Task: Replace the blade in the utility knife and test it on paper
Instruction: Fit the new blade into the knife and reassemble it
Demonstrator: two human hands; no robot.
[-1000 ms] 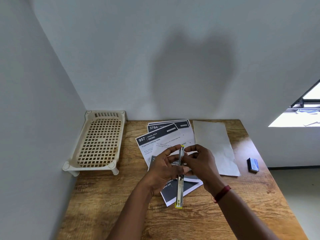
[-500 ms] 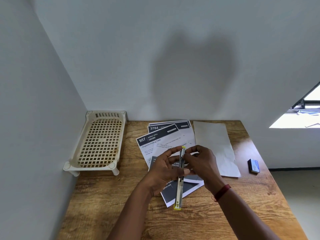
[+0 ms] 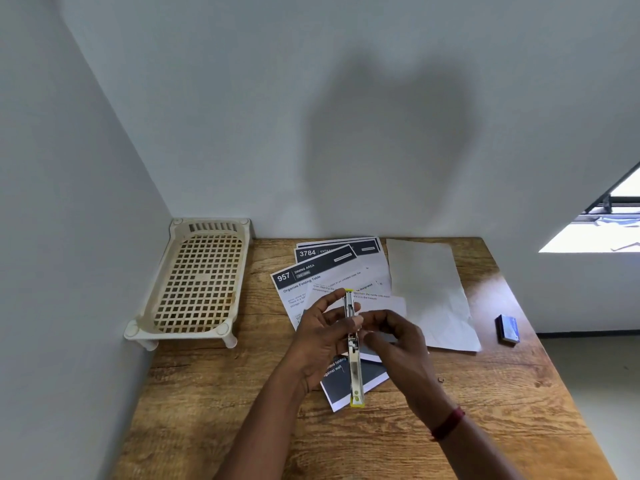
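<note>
A long metal utility knife [image 3: 354,368] with yellow ends is held lengthwise above the wooden table [image 3: 242,410]. My left hand [image 3: 320,341] grips its middle from the left. My right hand [image 3: 394,341] pinches the knife's middle from the right with thumb and fingers. Whether a blade sits in the knife cannot be made out. A plain white sheet of paper [image 3: 429,292] lies flat to the right. A small blue blade box [image 3: 507,329] rests near the table's right edge.
Several printed sheets [image 3: 325,268] with black headers are fanned out under my hands. A cream plastic lattice rack [image 3: 197,282] stands in the back left corner against the walls. The table's right edge drops to the floor.
My right hand's fingers have slid slightly down along the knife toward its middle. The knife and my left hand have barely moved.
</note>
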